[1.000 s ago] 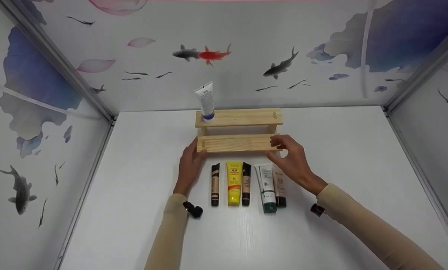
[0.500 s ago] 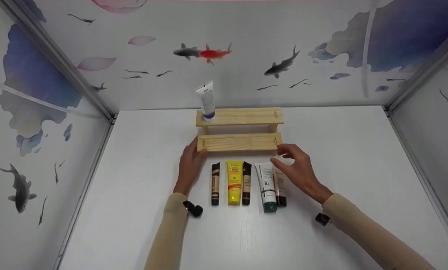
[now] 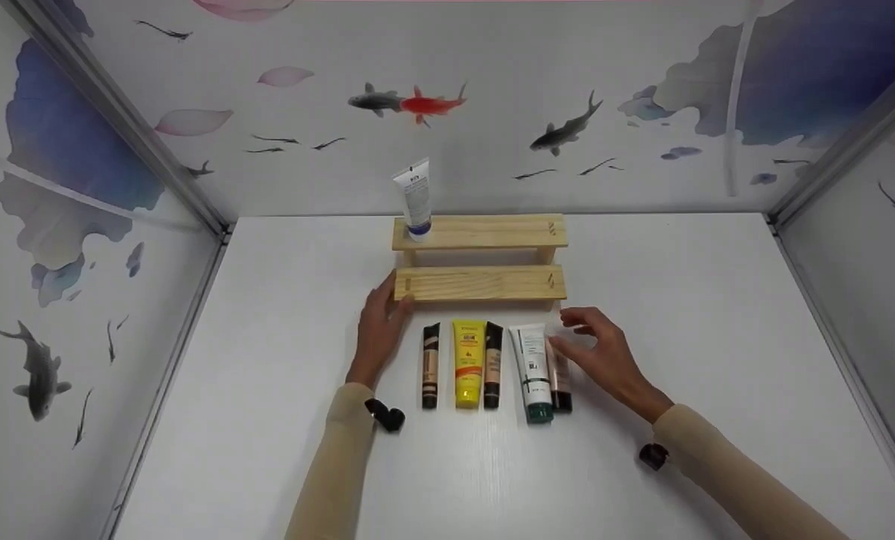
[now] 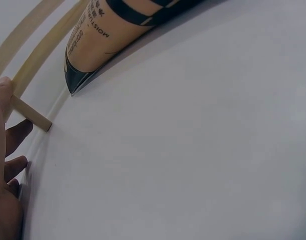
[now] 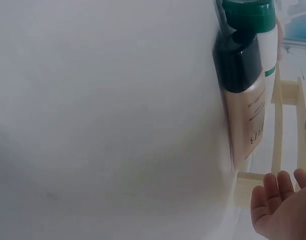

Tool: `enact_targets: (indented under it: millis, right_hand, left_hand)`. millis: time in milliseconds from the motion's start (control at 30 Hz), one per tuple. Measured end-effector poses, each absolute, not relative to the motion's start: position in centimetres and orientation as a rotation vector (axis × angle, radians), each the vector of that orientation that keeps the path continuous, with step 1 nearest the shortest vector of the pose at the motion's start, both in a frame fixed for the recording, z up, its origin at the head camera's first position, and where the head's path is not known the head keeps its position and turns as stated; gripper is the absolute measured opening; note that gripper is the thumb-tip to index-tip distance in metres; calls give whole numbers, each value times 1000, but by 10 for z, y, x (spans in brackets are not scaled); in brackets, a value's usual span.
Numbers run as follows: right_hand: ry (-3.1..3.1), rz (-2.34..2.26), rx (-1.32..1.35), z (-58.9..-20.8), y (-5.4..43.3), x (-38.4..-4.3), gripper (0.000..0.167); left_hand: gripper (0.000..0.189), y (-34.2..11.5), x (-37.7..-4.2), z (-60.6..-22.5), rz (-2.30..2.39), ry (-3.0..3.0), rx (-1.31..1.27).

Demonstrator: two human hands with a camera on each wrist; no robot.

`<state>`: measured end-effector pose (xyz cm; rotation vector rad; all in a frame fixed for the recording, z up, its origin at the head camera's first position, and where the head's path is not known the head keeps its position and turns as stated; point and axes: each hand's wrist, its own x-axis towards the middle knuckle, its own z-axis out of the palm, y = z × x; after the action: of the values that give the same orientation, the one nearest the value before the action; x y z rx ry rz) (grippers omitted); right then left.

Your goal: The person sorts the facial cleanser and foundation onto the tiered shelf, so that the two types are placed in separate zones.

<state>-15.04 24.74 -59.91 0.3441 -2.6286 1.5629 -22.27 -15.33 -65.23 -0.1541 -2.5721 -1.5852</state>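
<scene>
A two-step wooden rack (image 3: 485, 283) stands at the back of the table. At its lower left end my left hand (image 3: 378, 334) holds the rack, thumb on the front edge and fingers along the side; the left wrist view shows the thumb (image 4: 2, 92) by a leg. My right hand (image 3: 603, 352) hovers with loosely bent fingers beside a pinkish tube with a black cap (image 3: 560, 379), holding nothing. That tube lies partly behind a white tube with a green cap (image 3: 535, 375). A white tube with a blue band (image 3: 417, 201) stands on the upper step.
Left of the white tube lie a yellow tube (image 3: 468, 365) and two slim black-and-beige tubes, one at its right (image 3: 493, 367) and one farther left (image 3: 430, 367). Patterned panels (image 3: 485, 45) enclose the white table (image 3: 267, 315) at the back and sides.
My right hand has left the right end of the rack's lower step and come down and right toward the pinkish tube. The left hand has stayed at the rack.
</scene>
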Motion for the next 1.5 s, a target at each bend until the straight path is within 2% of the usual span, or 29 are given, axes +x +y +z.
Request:
enact_targets:
  millis: [433, 1067, 1500]
  right_hand:
    - [-2784, 1518, 454, -612, 267, -155, 54]
    - [-3008, 1550, 582, -614, 291, -170, 67]
    - [-3111, 1376, 688, -607, 284, -181, 61]
  left_hand:
    - [79, -152, -222, -650, -1620, -2579, -139]
    - [76, -151, -225, -651, -1559, -2605, -111]
    - [75, -152, -223, -650, -1581, -2578, -127]
